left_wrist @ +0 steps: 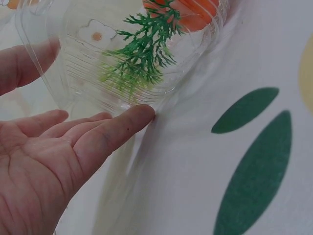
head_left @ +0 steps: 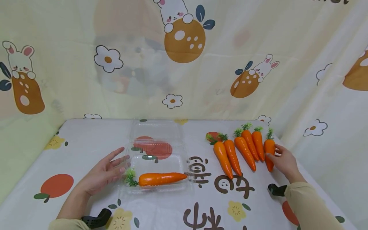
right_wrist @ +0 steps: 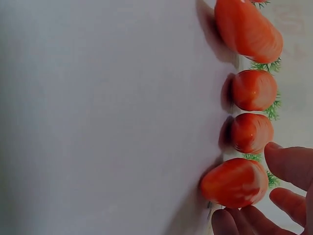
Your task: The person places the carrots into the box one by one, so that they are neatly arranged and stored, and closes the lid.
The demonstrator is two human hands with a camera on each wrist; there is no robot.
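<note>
A clear plastic clamshell box (head_left: 169, 164) lies with its lid raised at the back. One orange toy carrot (head_left: 162, 179) rests in its front part, green leafy top (left_wrist: 146, 49) toward the left. My left hand (head_left: 104, 174) is at the box's left side, fingers extended and a fingertip at the ribbed wall (left_wrist: 107, 93). At the right, several more carrots (head_left: 242, 147) lie in a row. My right hand (head_left: 284, 162) is around the rightmost carrot (right_wrist: 237, 183), fingertips beside it on one side; the thumb (right_wrist: 288, 164) appears apart from it in the right wrist view.
A pale cloth printed with fruit, flowers and lettering covers the table (head_left: 95, 134). Behind it hangs a curtain (head_left: 138, 80) with rabbit prints. Black wrist devices (head_left: 97, 218) sit by both sleeves.
</note>
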